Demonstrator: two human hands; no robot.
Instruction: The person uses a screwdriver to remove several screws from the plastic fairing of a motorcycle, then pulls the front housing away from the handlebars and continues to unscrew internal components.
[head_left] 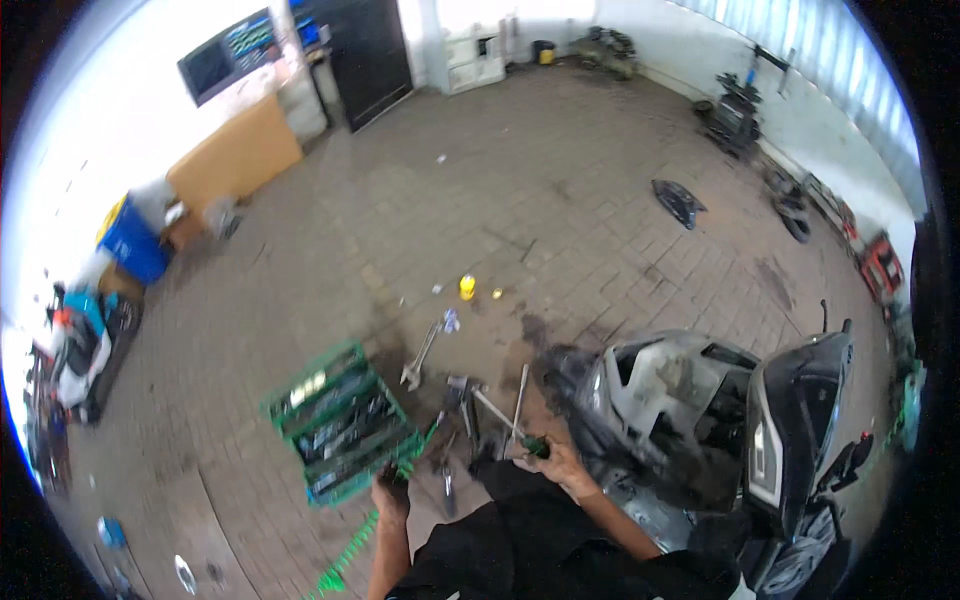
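- Workshop floor of grey paving bricks fills the view; you look down at your own two arms coming up from the bottom edge.
- Your right hand is closed around the dark handle of a screwdriver, whose metal shaft points up and left, away from you.
- Your left hand rests at the near edge of a green toolbox; you cannot tell whether its fingers are spread or gripping.
- The toolbox lies open on the floor just left of you, its trays of tools within easy reach.
- Loose wrenches lie scattered between the toolbox and a scooter.
- The scooter stands to your right, with body panels off and grey inner parts exposed.
- A small yellow bottle stands further off.
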